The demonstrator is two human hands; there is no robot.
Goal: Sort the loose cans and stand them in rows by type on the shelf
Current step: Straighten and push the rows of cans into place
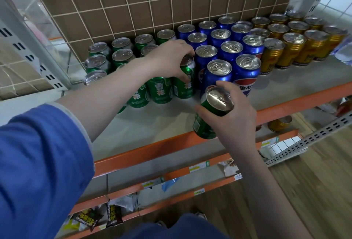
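At the left of the frame a blue sleeve (38, 162) fills the lower corner, and the bare forearm reaches up and across to the shelf (152, 124). Behind it, in the upper left part of the shelf, the green cans (122, 56) stand in rows against the wire grid back (133, 0). The left hand (169, 58) grips the top of the front green can (185, 80) from above, fingers curled round its rim, likely to steady or nudge it flush with its neighbours at the right end of the green group.

Just right of centre the blue cans (230, 48) stand in their own rows, touching the green group. In front of them, lower in the frame, the right hand (230, 117) holds a loose green can (211, 113), fingers and thumb wrapped round its upper body. The can is tilted and hangs above the shelf's front edge, apparently on its way to a spot in front of the green rows.

Toward the upper right the gold cans (293, 44) stand grouped by type. On the shelf below, at the right, another gold can (280, 124) is in view.
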